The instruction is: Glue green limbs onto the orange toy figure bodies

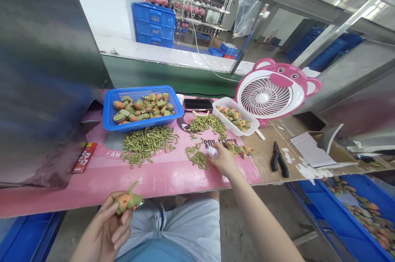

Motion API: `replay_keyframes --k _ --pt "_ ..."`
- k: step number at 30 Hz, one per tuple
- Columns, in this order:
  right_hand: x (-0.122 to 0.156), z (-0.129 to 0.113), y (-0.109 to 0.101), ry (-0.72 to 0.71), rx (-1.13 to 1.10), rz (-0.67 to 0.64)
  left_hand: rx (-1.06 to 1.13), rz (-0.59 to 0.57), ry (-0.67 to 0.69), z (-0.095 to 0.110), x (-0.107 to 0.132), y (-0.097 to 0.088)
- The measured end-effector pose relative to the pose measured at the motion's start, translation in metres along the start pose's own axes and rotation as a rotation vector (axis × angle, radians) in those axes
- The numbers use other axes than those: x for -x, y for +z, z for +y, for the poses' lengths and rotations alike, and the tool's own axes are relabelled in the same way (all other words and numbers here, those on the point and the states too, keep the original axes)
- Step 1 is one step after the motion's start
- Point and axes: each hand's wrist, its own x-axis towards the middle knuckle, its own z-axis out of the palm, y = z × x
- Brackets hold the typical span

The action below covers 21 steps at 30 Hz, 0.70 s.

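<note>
My left hand (109, 216) pinches a small toy figure (127, 202) with an orange body and a green head, above my lap at the table's front edge. A thin green piece sticks up from the figure. Over the table, my right hand (224, 160) is closed around a small white object (212, 152), mostly covered by the fingers, so its kind is unclear. Just left of that hand lies a small heap of curved green pieces (197, 157). Behind it is another heap of green pieces (206, 125). Several toy figures (242, 149) lie to its right.
A blue basket (108, 109) and a white basket (251, 126) hold toy figures. A larger heap of green pieces (148, 142) lies before the blue one. Around them are a phone (198, 104), a pink fan (262, 97), black-handled pliers (279, 161) and a red box (84, 158).
</note>
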Motion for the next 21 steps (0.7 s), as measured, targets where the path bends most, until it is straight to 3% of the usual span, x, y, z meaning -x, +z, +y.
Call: replay_keyframes --k 6,10,14,18,21 --pt "0.001 0.001 -0.014 -0.044 -0.006 -0.025 -0.007 -0.101 -0.114 -0.004 -0.002 0.003" --pt "0.017 -0.02 -0.032 -0.138 -0.118 -0.033 0.019 -0.192 -0.195 -0.014 -0.004 0.012" --pt "0.039 -0.063 -0.032 -0.316 -0.233 -0.21 0.024 -0.316 -0.413 -0.025 -0.01 0.027" --pt "0.054 -0.099 -0.022 -0.523 -0.201 -0.421 0.007 -0.303 -0.481 -0.029 -0.014 0.035" --pt "0.057 -0.11 -0.015 -0.58 -0.117 -0.504 -0.001 -0.297 -0.508 -0.027 -0.013 0.036"
